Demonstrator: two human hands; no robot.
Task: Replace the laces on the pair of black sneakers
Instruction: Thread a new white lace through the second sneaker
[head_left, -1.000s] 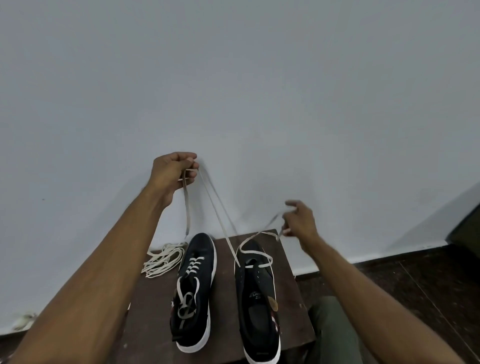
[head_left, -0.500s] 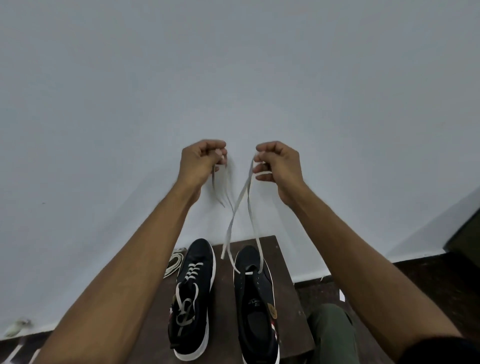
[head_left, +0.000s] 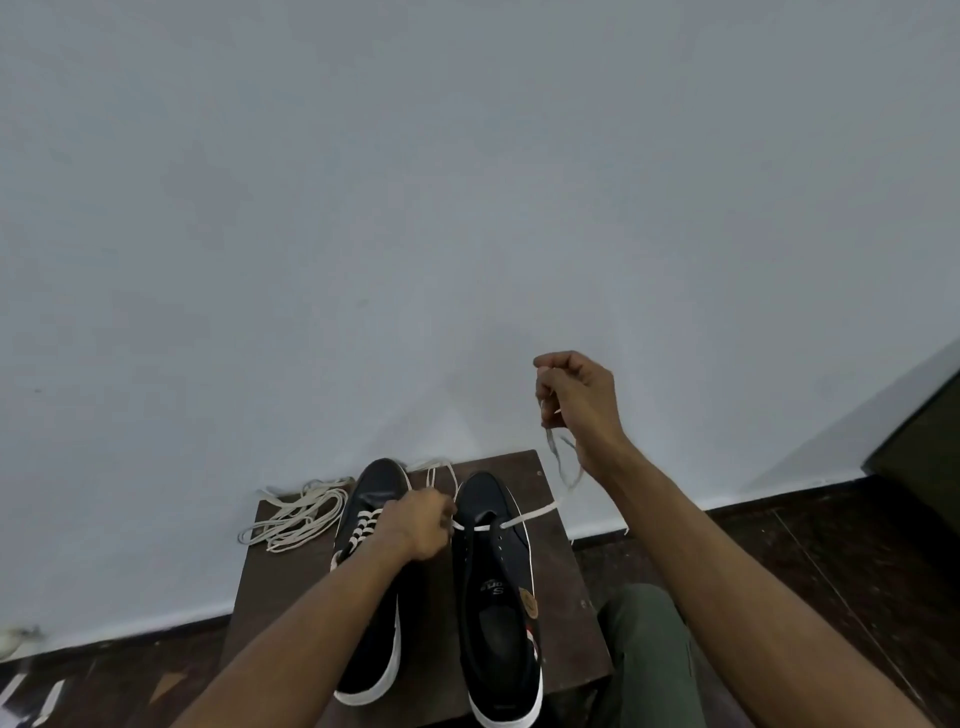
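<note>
Now the left hand (head_left: 418, 525) pinches the lace (head_left: 524, 519) at the first eyelets of the right sneaker (head_left: 496, 587), near the stool's (head_left: 563, 571) far edge, probably to steady it, while the raised right hand (head_left: 579, 400) grips the free end to pull slack.

The only legible mark is a pale letter "S" with smaller, unreadable characters beside it on the tongue of the right black sneaker (head_left: 496, 582), while a round tan tag (head_left: 529, 603) on its side is too blurred to read.
</note>
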